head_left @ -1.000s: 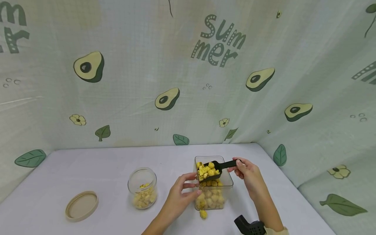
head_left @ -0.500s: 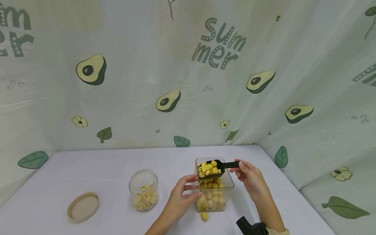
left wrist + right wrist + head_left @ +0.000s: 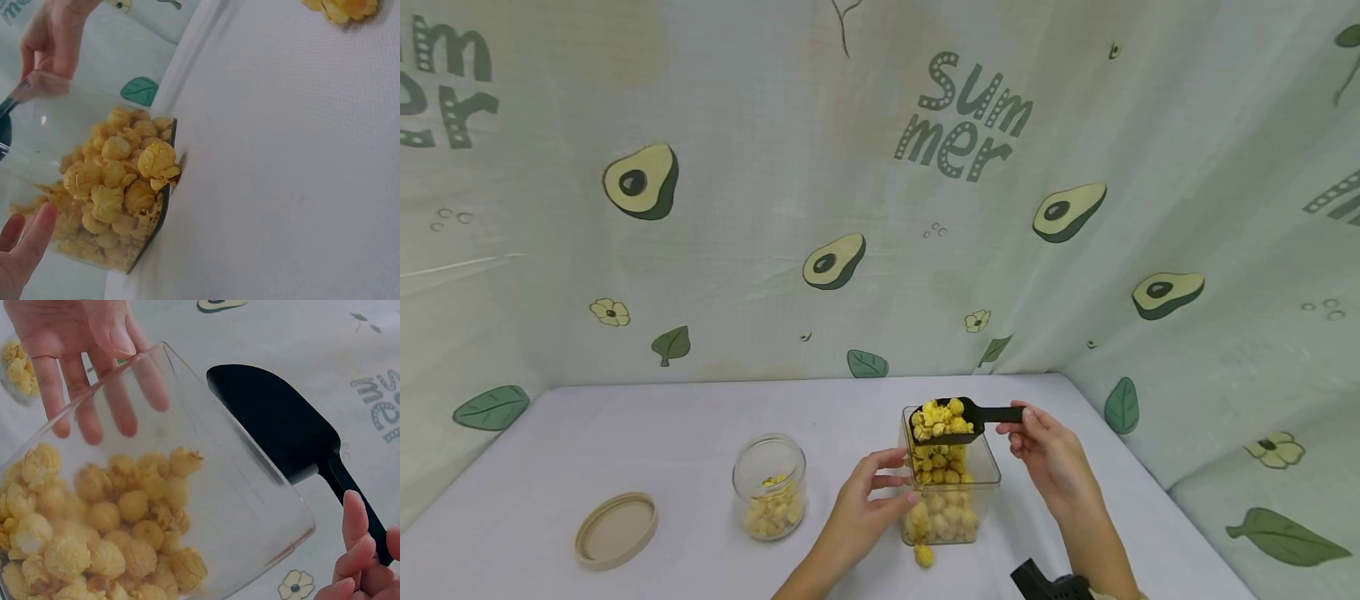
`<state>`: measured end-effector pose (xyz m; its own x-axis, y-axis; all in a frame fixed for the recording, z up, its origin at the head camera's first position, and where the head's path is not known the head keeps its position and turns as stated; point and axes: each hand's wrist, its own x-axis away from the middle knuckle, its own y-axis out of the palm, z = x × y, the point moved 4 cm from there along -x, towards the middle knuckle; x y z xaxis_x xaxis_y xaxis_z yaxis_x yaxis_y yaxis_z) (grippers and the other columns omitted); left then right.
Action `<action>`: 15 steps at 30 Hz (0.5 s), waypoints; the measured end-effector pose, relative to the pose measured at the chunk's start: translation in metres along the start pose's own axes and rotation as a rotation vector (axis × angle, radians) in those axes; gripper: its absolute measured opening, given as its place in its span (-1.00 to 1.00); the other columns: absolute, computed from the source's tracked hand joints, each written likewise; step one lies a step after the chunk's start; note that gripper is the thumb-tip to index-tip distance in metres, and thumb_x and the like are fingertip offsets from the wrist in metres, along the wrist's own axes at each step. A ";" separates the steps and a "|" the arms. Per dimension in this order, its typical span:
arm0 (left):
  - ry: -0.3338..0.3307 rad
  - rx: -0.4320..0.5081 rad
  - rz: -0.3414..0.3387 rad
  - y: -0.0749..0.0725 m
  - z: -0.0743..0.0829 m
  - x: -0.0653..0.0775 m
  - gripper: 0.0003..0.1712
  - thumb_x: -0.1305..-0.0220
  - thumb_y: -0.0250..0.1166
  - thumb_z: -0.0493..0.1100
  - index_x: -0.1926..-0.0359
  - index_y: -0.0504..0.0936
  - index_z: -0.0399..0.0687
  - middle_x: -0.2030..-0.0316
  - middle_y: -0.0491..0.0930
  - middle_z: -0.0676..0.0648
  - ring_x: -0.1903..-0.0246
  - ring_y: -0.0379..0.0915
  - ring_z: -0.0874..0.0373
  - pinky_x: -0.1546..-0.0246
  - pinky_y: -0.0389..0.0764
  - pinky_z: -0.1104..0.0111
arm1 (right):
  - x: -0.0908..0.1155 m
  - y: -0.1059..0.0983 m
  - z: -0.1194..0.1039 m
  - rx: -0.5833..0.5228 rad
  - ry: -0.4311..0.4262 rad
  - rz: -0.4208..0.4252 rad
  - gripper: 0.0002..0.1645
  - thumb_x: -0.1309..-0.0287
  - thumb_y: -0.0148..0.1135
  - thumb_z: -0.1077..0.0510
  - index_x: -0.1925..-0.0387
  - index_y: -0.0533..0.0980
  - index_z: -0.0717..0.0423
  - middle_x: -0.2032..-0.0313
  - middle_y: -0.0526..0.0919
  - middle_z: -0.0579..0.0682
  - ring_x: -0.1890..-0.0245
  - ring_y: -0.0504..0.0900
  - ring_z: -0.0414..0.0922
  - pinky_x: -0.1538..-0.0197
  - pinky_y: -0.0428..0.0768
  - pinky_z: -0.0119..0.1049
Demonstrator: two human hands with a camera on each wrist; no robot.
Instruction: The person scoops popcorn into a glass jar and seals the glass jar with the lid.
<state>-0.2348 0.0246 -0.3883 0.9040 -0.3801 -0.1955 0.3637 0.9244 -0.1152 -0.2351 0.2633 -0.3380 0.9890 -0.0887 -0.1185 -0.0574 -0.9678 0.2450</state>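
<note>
My right hand pinches the handle end of a black scoop heaped with yellow popcorn. The scoop is held over the rim of a clear square container, partly filled with popcorn. My left hand rests against the container's left side, its fingers fairly straight and its thumb toward the front. In the right wrist view, those fingers show through the clear wall, and the scoop is seen from its underside. One loose popcorn piece sits right at the container's base in the left wrist view.
Left of the container stands a round clear jar without its lid, with some popcorn inside. A round beige lid lies farther left on the white table. A patterned curtain hangs behind the table and along its right side.
My right hand has raised the loaded scoop and drawn it slightly to the right, leaving more popcorn in the container visible below it. My left hand keeps its place at the container.
</note>
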 end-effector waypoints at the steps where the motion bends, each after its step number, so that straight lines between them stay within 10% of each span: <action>1: 0.001 0.000 -0.002 0.000 0.000 0.000 -0.43 -0.17 0.30 -0.09 -0.19 0.38 -0.04 -0.13 0.38 -0.16 -0.01 0.42 0.03 0.10 0.54 0.46 | 0.001 0.000 -0.001 -0.006 -0.003 0.000 -0.77 -0.36 -0.09 0.02 0.10 0.38 0.05 0.45 0.69 -0.16 0.51 0.40 -0.29 0.35 0.42 -0.50; 15: 0.008 -0.007 0.005 -0.005 0.006 0.001 -0.46 -0.17 0.30 -0.08 -0.15 0.41 -0.12 -0.16 0.38 -0.16 -0.03 0.42 0.00 0.08 0.54 0.40 | 0.009 0.016 -0.015 -0.122 -0.053 -0.042 -0.80 -0.36 -0.09 0.06 0.16 0.46 -0.01 0.40 0.69 -0.11 0.46 0.45 -0.26 0.24 0.48 -0.47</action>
<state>-0.2348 0.0196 -0.3816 0.9040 -0.3755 -0.2043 0.3573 0.9261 -0.1212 -0.2250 0.2504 -0.3212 0.9814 -0.0640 -0.1809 0.0041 -0.9356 0.3531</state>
